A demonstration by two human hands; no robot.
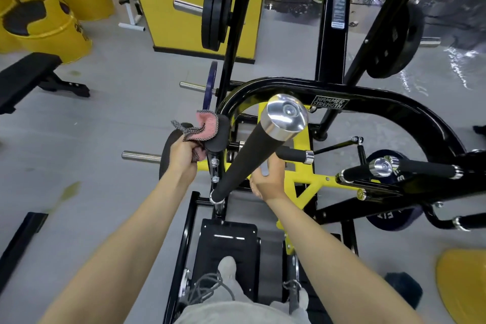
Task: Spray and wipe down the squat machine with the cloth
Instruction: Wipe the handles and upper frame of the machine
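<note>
Gripping the cloth (pixel 203 129) in our curled left hand (pixel 184 150), we hold it bunched against the rounded black pad end (pixel 217 137) on the left side of the squat machine (pixel 394 105). The cloth is pink with a grey woven edge. Part of it folds over the top of the pad and the rest is gathered inside our fingers.

Our right hand (pixel 268 181) lies lower and to the right, just behind the long foam-covered handle (pixel 249 155), which ends in a chrome cap (pixel 288 113). Its fingers are hidden, so we cannot tell whether it is open or closed. A small grey piece shows against it, which we cannot identify. The long handle stands between the two hands.

On the curved black frame tube beyond the cap, a nameplate (pixel 330 102) reads "HAMMER STRENGTH". A printed sticker (pixel 339 2) is fixed to the upright black post, but its text is too small to read. A dark weight plate (pixel 389 216) at lower right bears partial letters that we cannot make out.
</note>
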